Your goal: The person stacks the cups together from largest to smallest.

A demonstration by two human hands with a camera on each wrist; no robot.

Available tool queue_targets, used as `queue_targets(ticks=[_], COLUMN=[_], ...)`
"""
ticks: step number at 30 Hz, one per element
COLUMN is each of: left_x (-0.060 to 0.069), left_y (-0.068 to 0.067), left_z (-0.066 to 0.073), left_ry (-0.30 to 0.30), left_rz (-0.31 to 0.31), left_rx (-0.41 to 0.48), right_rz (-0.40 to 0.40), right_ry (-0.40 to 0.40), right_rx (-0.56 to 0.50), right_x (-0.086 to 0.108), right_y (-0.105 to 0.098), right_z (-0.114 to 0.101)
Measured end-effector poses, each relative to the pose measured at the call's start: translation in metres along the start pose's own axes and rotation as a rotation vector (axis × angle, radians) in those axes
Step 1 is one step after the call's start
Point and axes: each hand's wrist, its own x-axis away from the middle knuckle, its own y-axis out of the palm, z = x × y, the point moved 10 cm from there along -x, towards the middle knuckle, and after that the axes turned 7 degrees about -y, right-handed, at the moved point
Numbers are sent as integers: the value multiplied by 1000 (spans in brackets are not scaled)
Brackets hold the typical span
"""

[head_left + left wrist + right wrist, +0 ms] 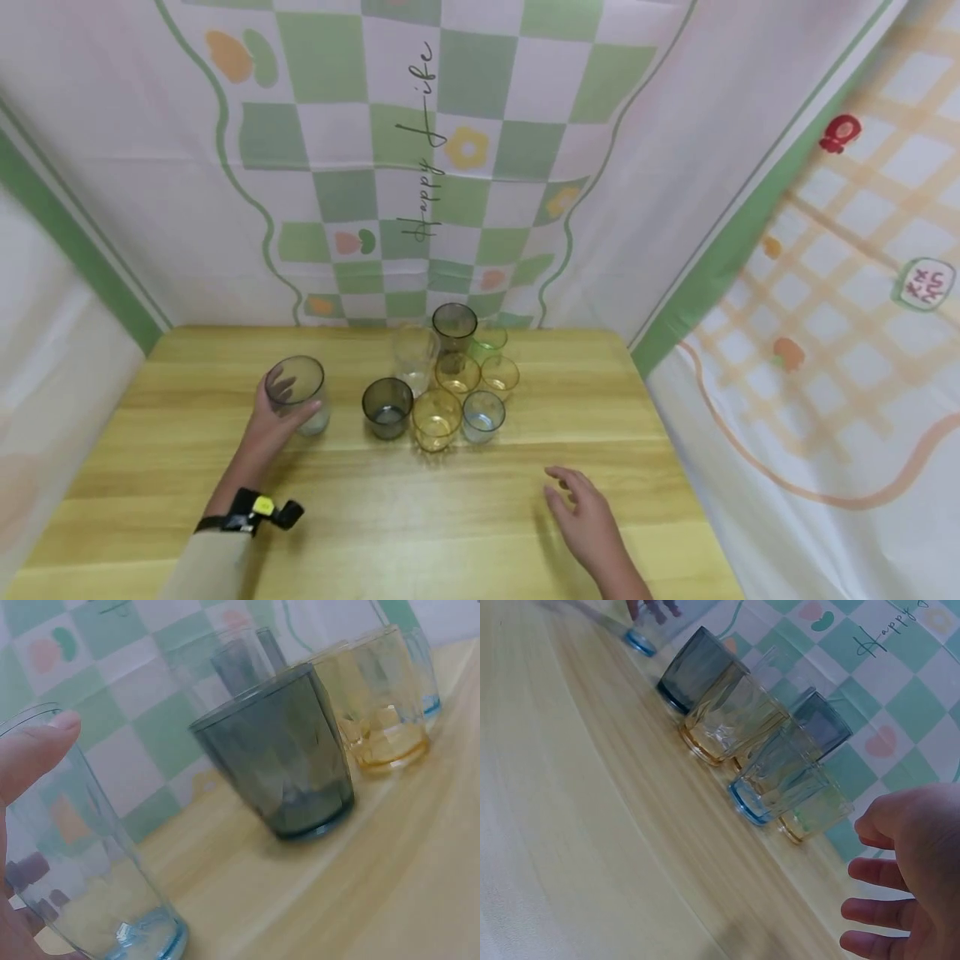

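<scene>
My left hand (pixel 273 421) grips a tall clear glass (pixel 303 400) at the table's left; in the left wrist view the thumb lies near the rim of this glass (pixel 97 862), fingers behind it. To its right a dark grey glass (pixel 387 410) stands apart, upright. Beside that are an amber glass (pixel 437 423) and a light blue glass (pixel 483 418). My right hand (pixel 588 521) is held at the right, nearer the front, its fingers loosely bent and holding nothing; the right wrist view shows this hand (pixel 915 877) apart from the glasses.
Behind the front glasses stand another amber glass (pixel 457 374), a small yellowish glass (pixel 500 375), a greenish glass (pixel 491 337), a dark brownish glass (pixel 453 327) and a tall clear glass (pixel 414 354). A patterned cloth (pixel 405 167) hangs behind the wooden table (pixel 375 517).
</scene>
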Motion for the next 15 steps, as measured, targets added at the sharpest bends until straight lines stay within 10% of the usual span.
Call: queue_targets(ticks=[7, 15], left_x=[54, 98], left_y=[-17, 6], left_z=[-16, -21], left_ry=[94, 245], left_rz=[-28, -88], left_rx=[3, 80], right_rz=[-36, -66], right_ry=[4, -18], right_rx=[-22, -43], right_x=[0, -1], right_y=[11, 23], right_z=[4, 1])
